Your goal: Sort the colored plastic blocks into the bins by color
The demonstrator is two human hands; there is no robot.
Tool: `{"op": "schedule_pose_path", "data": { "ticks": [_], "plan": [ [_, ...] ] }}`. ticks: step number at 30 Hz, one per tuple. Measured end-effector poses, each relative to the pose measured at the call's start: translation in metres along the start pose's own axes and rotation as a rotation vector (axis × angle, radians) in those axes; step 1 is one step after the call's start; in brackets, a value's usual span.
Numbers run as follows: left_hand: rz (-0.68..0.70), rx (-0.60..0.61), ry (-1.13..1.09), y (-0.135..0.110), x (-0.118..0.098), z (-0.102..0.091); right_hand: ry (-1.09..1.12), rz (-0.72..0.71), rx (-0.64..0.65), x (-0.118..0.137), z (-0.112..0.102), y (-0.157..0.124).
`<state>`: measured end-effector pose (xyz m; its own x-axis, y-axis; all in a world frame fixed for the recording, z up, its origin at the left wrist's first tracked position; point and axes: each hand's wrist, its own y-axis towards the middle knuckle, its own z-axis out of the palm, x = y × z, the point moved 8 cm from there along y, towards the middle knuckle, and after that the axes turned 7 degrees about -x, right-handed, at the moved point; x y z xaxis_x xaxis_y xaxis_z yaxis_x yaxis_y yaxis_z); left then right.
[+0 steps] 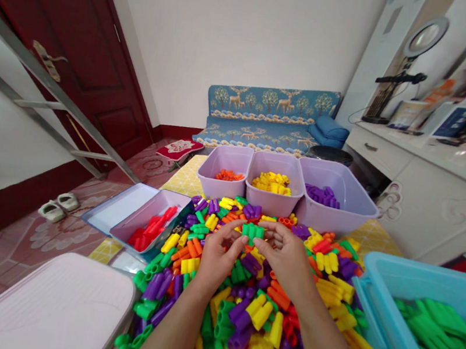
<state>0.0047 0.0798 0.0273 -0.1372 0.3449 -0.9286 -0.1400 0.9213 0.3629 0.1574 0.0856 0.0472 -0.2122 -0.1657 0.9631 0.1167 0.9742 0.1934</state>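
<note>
Yellow tablecloth (pixel 181 178) overfull; left hand (pixel 214 254) and right hand (pixel 288 257) pinch one green block (pixel 253 231) together, a nudge may spill the heap (pixel 246 315)

3 lilac bins (pixel 271 203) close the far side, a blue tub (pixel 429 273) the right; above the block pile (pixel 262 315) is open.

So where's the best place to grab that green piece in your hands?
Probably by its two ends, coming in from left and right: the green piece lies crosswise above the pile, and the left hand and right hand pinch it there.
</note>
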Motion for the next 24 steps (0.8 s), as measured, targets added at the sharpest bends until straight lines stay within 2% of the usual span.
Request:
{"op": "schedule_pose_path", "data": {
  "ticks": [24],
  "plan": [
    [0.023,0.006,0.006,-0.0005,-0.0006,0.0008,0.026,-0.011,0.004,0.0,-0.0038,0.0013]
  ]
}}
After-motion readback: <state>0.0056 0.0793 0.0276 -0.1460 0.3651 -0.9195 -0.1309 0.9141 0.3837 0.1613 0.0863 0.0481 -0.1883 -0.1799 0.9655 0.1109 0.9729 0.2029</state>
